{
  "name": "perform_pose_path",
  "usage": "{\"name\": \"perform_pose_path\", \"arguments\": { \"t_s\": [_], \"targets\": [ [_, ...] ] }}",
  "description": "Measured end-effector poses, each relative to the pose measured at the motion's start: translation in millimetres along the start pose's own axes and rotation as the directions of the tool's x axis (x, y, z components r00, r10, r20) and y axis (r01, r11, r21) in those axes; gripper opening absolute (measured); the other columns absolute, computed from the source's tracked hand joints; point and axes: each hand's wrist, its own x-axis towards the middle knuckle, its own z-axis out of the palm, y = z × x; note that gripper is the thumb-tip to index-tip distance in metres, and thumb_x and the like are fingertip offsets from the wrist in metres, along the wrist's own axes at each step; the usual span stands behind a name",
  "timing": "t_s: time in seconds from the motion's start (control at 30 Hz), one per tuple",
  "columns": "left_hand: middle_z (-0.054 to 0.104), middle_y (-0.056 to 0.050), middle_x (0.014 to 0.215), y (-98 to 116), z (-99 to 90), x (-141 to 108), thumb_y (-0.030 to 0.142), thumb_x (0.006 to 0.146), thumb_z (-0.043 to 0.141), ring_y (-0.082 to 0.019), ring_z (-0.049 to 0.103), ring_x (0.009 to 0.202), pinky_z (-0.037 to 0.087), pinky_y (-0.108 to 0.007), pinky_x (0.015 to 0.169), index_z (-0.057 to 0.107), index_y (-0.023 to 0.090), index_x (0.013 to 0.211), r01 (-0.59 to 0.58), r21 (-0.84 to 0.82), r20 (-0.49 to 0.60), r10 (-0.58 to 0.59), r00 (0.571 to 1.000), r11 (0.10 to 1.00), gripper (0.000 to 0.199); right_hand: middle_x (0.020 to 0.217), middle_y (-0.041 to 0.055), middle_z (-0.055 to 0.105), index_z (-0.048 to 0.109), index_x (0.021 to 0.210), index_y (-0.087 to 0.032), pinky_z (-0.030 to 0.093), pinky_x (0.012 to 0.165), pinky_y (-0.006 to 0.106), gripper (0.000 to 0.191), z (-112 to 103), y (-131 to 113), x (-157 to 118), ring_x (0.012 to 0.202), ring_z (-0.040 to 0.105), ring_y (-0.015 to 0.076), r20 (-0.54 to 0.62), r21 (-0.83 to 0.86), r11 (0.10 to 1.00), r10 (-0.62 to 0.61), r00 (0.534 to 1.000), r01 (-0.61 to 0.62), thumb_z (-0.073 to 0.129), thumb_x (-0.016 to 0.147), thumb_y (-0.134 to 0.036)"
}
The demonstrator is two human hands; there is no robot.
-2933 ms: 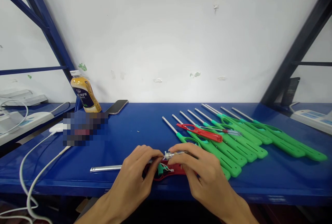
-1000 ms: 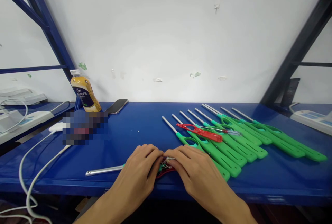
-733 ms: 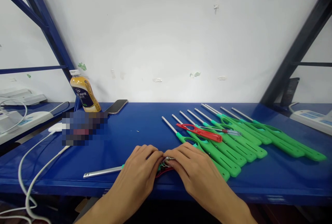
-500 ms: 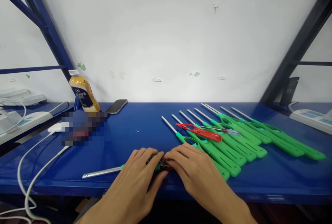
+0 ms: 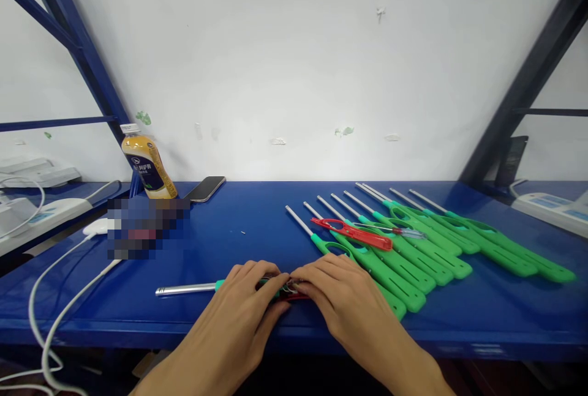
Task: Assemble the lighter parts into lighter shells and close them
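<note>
Up front, left hand [image 5: 241,310] and right hand [image 5: 351,298] clamp red casing [image 5: 297,295], rod [image 5: 186,289] now leveller.

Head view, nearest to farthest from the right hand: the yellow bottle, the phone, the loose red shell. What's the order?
From the right hand:
1. Loose red shell: just beyond it, on the green handles.
2. Phone: to the left, towards the back.
3. Yellow bottle: farther left, past the phone.
</note>
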Motion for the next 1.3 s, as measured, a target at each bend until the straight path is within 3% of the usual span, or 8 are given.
{"name": "perform_pose_path", "arguments": {
  "t_s": [0.2,0.43,0.6,0.77,1.3],
  "targets": [
    [0.057,-0.004,0.125,1.8,0.8,-0.5,0.017,0.111,0.049,-0.025,0.056,0.112,0.051,-0.047,0.098,0.055,0.031,0.136,-0.006,-0.026,-0.035,0.005,0.999,1.0,0.029,0.111,0.0001,0.077,0.071,0.121,-0.026,0.048,0.091,0.038,0.026,-0.7,1.8,0.3,0.099,0.067,0.0206,0.02,0.03,0.999,-0.01,1.0,0.01,0.056,0.107,-0.01],
    [0.059,-0.004,0.12,0.8,0.9,-0.4,0.018,0.11,0.049,-0.025,0.056,0.108,0.052,-0.044,0.096,0.058,0.029,0.129,-0.01,-0.035,-0.034,0.009,0.999,0.999,0.024,0.109,0.0021,0.071,0.068,0.123,-0.027,0.049,0.09,0.042,0.028,-4.2,-0.1,1.7,0.097,0.063,0.0223,0.113,-0.06,0.998,-0.007,0.994,0.014,0.052,0.108,-0.009],
    [0.059,-0.004,0.12,0.0,0.7,-0.1,0.018,0.111,0.049,-0.025,0.056,0.108,0.052,-0.045,0.097,0.057,0.029,0.127,-0.005,-0.028,-0.035,0.004,0.999,1.0,0.021,0.114,0.0031,0.069,0.065,0.13,-0.028,0.051,0.093,0.045,0.027,-1.3,1.3,0.2,0.102,0.063,0.0239,0.102,-0.068,0.998,-0.001,0.995,0.008,0.051,0.11,-0.017],
    [0.06,-0.004,0.12,1.5,1.0,0.1,0.017,0.11,0.05,-0.026,0.057,0.108,0.053,-0.046,0.096,0.057,0.028,0.127,-0.01,-0.019,-0.039,0.009,0.999,1.0,0.022,0.112,0.0032,0.069,0.067,0.121,-0.026,0.052,0.092,0.045,0.021,-1.3,0.6,1.4,0.103,0.062,0.0249,0.123,-0.052,0.998,0.041,0.992,-0.035,0.049,0.111,-0.019],
    [0.063,-0.005,0.118,1.9,0.5,1.2,0.018,0.11,0.049,-0.026,0.06,0.104,0.054,-0.046,0.094,0.06,0.026,0.121,-0.026,0.036,-0.051,0.028,0.998,0.999,0.019,0.108,0.0003,0.072,0.068,0.119,-0.028,0.05,0.087,0.039,0.022,-1.7,1.3,2.7,0.098,0.065,0.0219,0.064,-0.002,1.0,0.019,0.998,-0.019,0.053,0.109,-0.014]
  ]
}}
